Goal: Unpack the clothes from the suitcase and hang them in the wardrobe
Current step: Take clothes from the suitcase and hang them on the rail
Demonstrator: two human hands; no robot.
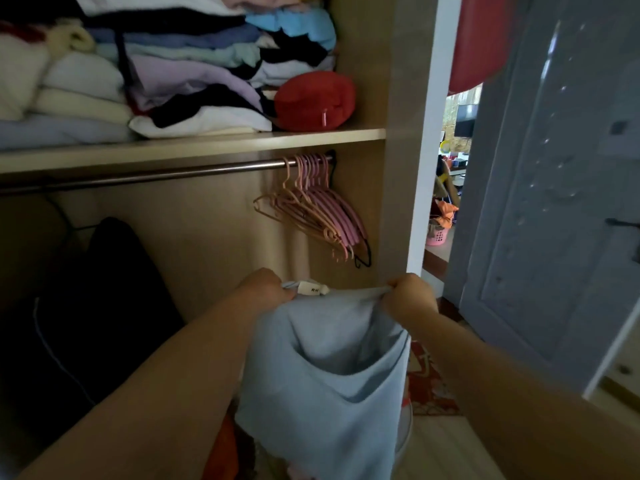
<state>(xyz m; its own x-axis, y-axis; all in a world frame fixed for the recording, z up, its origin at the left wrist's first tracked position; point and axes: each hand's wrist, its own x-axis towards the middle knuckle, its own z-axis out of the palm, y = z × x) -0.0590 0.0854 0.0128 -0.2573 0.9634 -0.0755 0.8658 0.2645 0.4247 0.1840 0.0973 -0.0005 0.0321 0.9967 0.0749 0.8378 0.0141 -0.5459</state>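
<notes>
A light blue garment (325,368) with a white label at its top edge hangs down in front of the open wardrobe. My left hand (263,285) grips its top edge on the left, and my right hand (408,297) pinches the same edge on the right, so the cloth is stretched between them. Above and behind, several pink hangers (318,206) are bunched at the right end of the metal rail (156,174). The suitcase is not plainly visible; orange cloth (223,452) shows at the bottom edge.
Dark clothes (104,306) hang at the left under the rail. The shelf (194,147) above carries stacks of folded clothes and a red pouch (315,100). A grey door (547,202) stands open at the right, with a patterned rug (426,386) on the floor.
</notes>
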